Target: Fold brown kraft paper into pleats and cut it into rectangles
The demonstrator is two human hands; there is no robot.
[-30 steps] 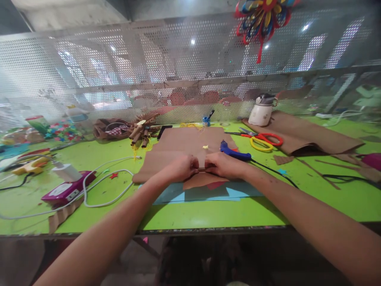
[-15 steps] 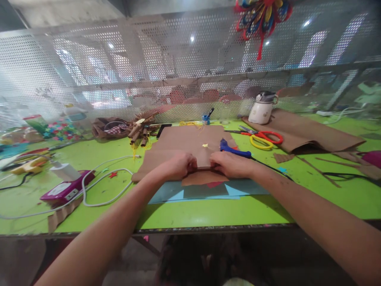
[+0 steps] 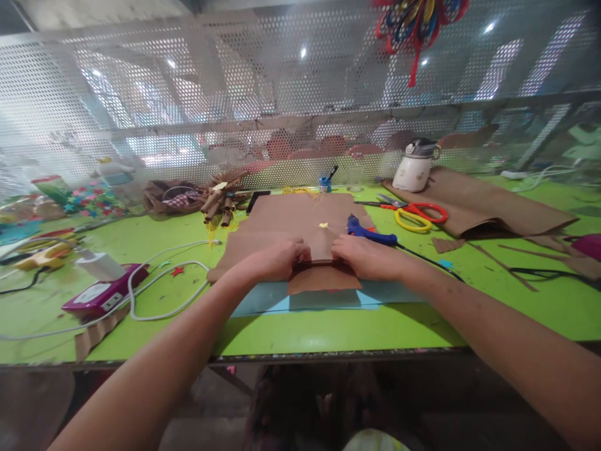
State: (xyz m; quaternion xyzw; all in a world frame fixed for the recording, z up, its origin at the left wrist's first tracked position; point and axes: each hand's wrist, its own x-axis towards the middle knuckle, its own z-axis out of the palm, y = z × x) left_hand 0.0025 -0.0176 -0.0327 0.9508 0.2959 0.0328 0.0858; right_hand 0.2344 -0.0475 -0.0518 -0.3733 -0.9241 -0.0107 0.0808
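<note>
Perforated screening (image 3: 154, 125) spanned the background behind a green desk (image 3: 300, 335), with an ornament (image 3: 417, 25) hanging at upper right of the frame. At the centre lay the brown paper (image 3: 282, 216), its near part over blue paper (image 3: 263, 299) and a small yellow scrap (image 3: 323, 225) on top.

Both hands worked at its near edge, just below the middle of the frame. The left hand (image 3: 282, 257) had its fingers curled together on the fold, its grip closed on the paper; the right hand (image 3: 361, 255) pinched the same fold, its grip closed too. Thumbs were mostly hidden. Compared with a second earlier, the hands sat slightly farther apart, and more of the fold showed between them, with a brown flap (image 3: 323, 280) below it. That suggested the crease was being pressed or drawn outward from its middle, the paper held from both sides.

Right of centre, the glue gun (image 3: 370, 235) rested beside the right hand, with scissors (image 3: 413, 216) beyond it and a bottle (image 3: 412, 172) farther up. Paper rolls (image 3: 216, 207) lay at upper left of centre, and a purple socket (image 3: 101, 297) sat at lower left.
</note>
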